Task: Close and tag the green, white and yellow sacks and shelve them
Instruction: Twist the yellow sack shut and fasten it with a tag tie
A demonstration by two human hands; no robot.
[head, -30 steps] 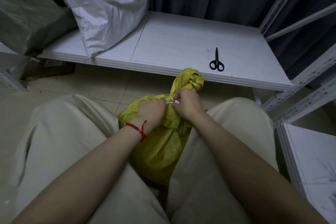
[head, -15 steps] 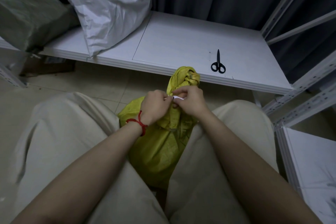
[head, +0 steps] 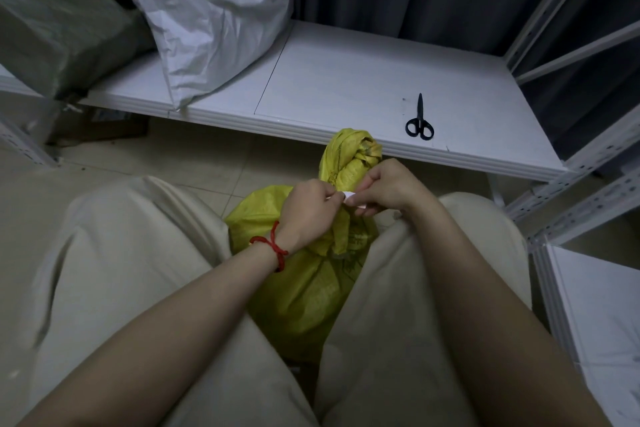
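The yellow sack (head: 304, 288) stands on the floor between my knees, its neck twisted into a bunch at the top. My left hand (head: 308, 215) and my right hand (head: 384, 189) meet at that neck, and both pinch a small white tag (head: 353, 199) against it. The white sack (head: 211, 7) leans on the low white shelf (head: 332, 87) at the back. The green sack (head: 59, 28) lies at the far left of the same shelf.
Black scissors (head: 419, 121) lie on the shelf's right half, just beyond the sack's top. White perforated shelf uprights (head: 568, 184) stand at the right, with another white board (head: 602, 315) below them. A dark curtain hangs behind. Tiled floor lies under the shelf.
Both hands have slid a little higher on the sack's neck, and more of the white tag shows between the fingers. The sack's top leans slightly further right.
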